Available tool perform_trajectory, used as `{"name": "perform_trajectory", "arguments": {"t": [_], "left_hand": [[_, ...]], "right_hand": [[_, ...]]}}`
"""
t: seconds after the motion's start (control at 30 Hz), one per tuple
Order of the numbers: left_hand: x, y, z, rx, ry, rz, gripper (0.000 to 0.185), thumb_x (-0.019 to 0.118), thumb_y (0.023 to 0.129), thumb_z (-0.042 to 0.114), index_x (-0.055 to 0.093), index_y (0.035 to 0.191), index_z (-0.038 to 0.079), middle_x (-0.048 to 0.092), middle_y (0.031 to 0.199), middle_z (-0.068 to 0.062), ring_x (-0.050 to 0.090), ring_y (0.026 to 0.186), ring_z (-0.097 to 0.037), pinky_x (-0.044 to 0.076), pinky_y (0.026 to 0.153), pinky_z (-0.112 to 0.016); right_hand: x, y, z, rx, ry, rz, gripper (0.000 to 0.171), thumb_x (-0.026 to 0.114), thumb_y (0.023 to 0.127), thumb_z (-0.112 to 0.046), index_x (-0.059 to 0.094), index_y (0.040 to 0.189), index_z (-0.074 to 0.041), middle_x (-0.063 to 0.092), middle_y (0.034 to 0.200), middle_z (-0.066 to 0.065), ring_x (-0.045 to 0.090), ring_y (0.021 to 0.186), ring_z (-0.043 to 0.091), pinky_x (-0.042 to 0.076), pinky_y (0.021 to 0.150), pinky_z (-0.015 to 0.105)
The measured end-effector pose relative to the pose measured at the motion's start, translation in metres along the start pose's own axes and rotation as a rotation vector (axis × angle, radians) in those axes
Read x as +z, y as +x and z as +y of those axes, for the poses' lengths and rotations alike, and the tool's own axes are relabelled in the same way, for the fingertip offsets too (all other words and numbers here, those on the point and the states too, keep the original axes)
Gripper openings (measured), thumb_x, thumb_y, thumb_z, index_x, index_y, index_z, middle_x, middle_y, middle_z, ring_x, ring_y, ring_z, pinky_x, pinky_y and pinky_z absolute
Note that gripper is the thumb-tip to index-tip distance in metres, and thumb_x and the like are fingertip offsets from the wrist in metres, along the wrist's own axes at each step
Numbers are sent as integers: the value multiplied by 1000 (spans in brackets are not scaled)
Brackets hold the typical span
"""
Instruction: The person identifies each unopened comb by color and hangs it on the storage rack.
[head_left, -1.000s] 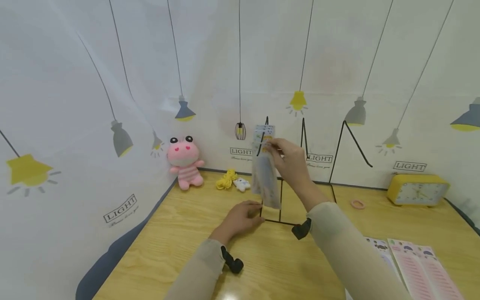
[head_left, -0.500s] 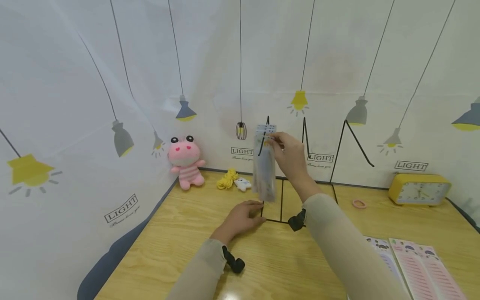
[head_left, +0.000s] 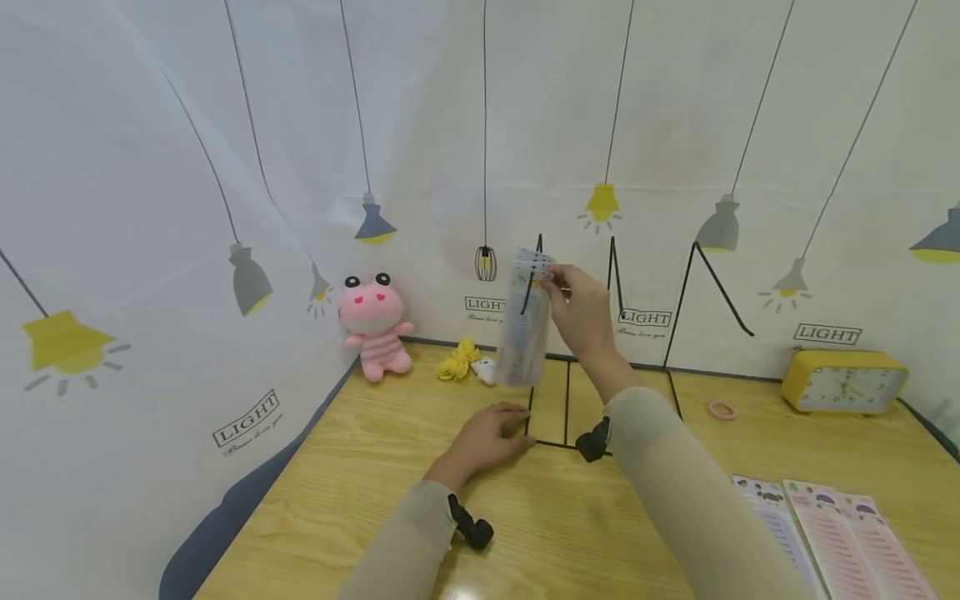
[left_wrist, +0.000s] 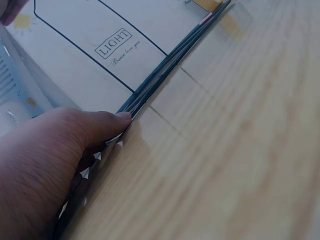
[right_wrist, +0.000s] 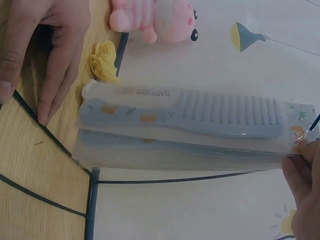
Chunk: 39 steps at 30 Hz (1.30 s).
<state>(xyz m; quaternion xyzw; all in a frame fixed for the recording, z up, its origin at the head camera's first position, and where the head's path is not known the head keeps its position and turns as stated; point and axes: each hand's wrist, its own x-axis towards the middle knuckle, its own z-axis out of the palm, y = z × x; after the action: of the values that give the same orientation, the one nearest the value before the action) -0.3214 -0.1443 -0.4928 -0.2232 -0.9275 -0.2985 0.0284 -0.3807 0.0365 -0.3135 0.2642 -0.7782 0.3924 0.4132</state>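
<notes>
My right hand [head_left: 585, 312] pinches the top edge of clear packets of blue plastic combs [head_left: 522, 337], at a black hook of the wire display rack [head_left: 567, 408]. In the right wrist view, a wide-toothed comb [right_wrist: 232, 117] shows through its sleeve, with another packet below it. The packets hang tilted, their lower ends swung left. Down at the table, my left hand [head_left: 487, 437] holds the left side of the rack's base. Its thumb lies on the dark wire [left_wrist: 160, 70] in the left wrist view; the other fingers are partly hidden.
Two more hooks [head_left: 720, 287] stick out to the right. A pink plush toy [head_left: 377, 329], yellow cord [head_left: 457, 360] and small white item [head_left: 485, 370] sit back left. At right are a pink ring [head_left: 722, 410], yellow clock [head_left: 845, 382] and printed packets [head_left: 840, 533].
The front packet, which hung lower and apart, has come together with the others, and their lower ends have swung left and up. My right hand has risen slightly; my left stays at the base.
</notes>
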Motion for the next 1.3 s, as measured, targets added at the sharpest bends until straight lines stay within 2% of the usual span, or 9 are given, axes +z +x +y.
{"name": "perform_trajectory", "arguments": {"t": [0.23,0.47,0.67,0.8,1.03,1.3], "left_hand": [[-1,0,2,-13,-3,-14,52,65,97,47,61,141,18,53,147,1,48,136,-24,39,113,-44],[0,1,-2,16,2,1,53,65,97,46,61,141,17,54,146,-1,50,134,-25,41,112,-44],[2,1,-5,35,-14,17,52,65,97,45,61,140,17,56,144,0,51,133,-24,41,111,-44],[2,2,-5,39,-7,18,52,65,97,45,61,140,17,55,145,0,51,134,-24,42,111,-44],[6,1,-2,4,-24,-11,54,65,96,48,61,141,19,54,147,-1,49,136,-25,41,112,-46],[5,2,-3,-5,-20,-5,56,64,97,50,58,144,21,52,149,2,46,138,-24,37,115,-45]], "right_hand": [[-1,-4,-1,41,16,4,16,72,93,-4,69,107,3,73,101,17,73,92,28,61,78,33],[-5,-8,-1,94,38,-8,14,71,94,-6,68,106,2,73,102,16,73,93,27,61,80,32],[-11,-19,-5,235,90,-16,22,66,100,-20,69,110,-1,73,105,13,72,95,26,60,84,35],[-17,-35,-4,329,129,-33,29,67,98,-30,69,109,-3,74,103,11,72,93,24,60,84,37],[-34,-65,-3,402,96,-148,42,71,92,-50,73,104,-10,75,95,4,72,86,20,60,76,41],[-53,-77,-5,426,87,-275,43,70,89,-59,72,99,-17,73,93,-1,70,87,18,58,79,42]]}}
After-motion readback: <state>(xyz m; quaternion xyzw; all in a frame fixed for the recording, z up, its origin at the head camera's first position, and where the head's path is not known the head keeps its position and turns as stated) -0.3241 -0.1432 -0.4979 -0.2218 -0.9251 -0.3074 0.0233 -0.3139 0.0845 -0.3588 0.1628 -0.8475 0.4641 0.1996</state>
